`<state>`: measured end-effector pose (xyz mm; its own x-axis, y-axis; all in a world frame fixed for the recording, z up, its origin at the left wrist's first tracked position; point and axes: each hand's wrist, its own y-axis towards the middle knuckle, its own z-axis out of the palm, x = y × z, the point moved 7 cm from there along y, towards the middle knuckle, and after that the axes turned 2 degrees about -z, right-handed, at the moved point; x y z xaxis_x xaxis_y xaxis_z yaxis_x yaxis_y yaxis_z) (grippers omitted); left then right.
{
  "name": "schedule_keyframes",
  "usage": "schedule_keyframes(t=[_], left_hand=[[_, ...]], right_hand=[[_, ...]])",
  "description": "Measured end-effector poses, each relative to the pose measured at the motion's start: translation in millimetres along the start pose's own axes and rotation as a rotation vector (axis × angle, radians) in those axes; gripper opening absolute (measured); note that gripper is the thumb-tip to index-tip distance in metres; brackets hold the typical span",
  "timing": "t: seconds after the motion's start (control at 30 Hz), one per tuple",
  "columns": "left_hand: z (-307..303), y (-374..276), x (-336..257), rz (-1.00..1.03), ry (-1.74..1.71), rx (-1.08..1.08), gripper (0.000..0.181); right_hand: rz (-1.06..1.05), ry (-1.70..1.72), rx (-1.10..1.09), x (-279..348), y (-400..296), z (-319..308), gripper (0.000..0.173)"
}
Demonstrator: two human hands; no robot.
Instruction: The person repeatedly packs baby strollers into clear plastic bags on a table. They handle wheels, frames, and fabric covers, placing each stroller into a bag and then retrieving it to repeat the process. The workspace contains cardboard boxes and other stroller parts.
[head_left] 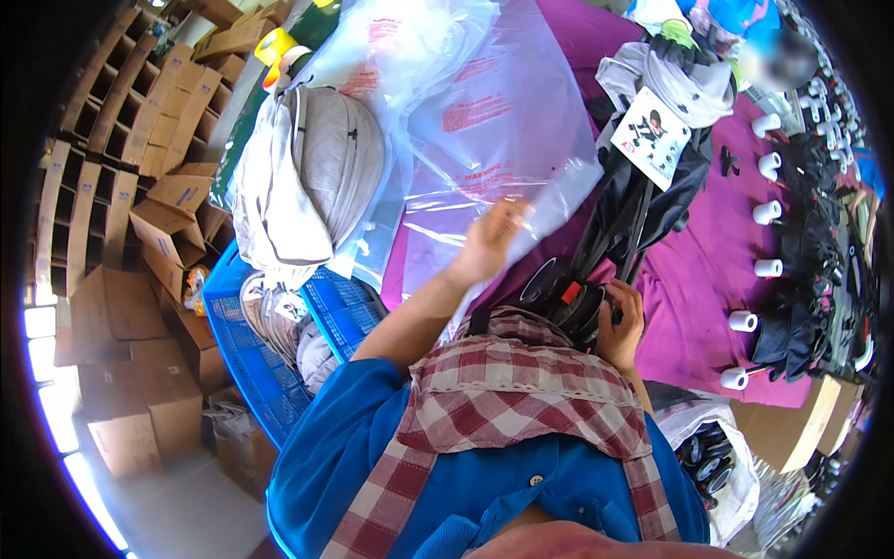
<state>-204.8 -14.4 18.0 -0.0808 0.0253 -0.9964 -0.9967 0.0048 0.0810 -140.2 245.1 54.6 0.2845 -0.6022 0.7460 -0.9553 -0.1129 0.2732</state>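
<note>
My left hand (494, 230), slightly blurred, has its fingers curled at the edge of a clear plastic bag (482, 150) printed with red warning text. The bag lies spread in front of me. My right hand (621, 323) grips the black wheels (587, 311) at the near end of a folded stroller (614, 223). The stroller has a dark frame, a grey fabric canopy (688, 84) at its far end and a picture card (651, 138) on top. Part of the wheels is hidden by my checked apron (524, 377).
A purple cloth (698, 300) covers the table. Grey folded canopies (335, 168) sit left, above a blue plastic crate (244, 356). Stroller frames with white-wrapped ends (767, 212) line the right. Another person's gloved hand (688, 52) is at the stroller's far end. Cardboard boxes (133, 391) stand left.
</note>
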Motion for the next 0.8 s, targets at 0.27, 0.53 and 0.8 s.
schedule_keyframes(t=[0.27,0.53,0.8], left_hand=[[13,-40,20,-0.342,0.37,0.256,0.02],[-208,-440,250,-1.35,1.07,0.858,0.042],[-146,-151,114,-0.363,0.999,-0.068,0.026]], right_hand=[[-0.032,0.062,0.084,-10,-6,4,0.023],[-0.053,0.11,0.154,-23,8,16,0.019],[-0.081,0.084,0.132,-21,11,13,0.02]])
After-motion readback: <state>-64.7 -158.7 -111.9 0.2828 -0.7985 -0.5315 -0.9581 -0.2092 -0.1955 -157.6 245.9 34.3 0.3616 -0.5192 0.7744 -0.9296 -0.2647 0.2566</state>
